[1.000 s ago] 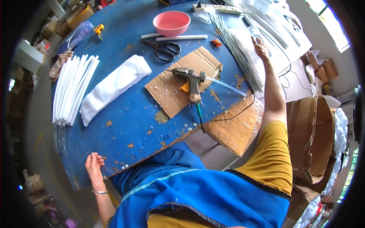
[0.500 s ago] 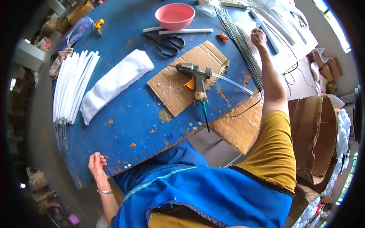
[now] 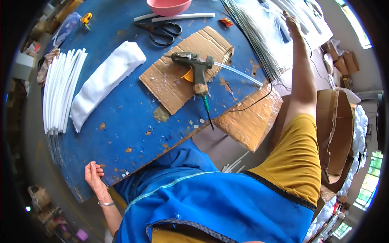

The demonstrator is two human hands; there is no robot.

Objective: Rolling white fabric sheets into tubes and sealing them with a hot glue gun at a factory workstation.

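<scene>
Right arm has stretched further out since a second ago; left hand rests loose and empty on the tabletop's near edge; right hand reaches the far-corner wire bundle, grip unclear; looks like fetching, so next it needs to pinch one wire free.

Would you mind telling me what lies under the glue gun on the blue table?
The glue gun rests on a flat cardboard sheet lying on the blue table. An orange piece peeks out beneath it; the rest is covered.

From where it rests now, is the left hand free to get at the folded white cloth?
Probably yes: the left hand rests at the blue table's near edge, and only bare tabletop with scraps lies before the folded white cloth.
</scene>
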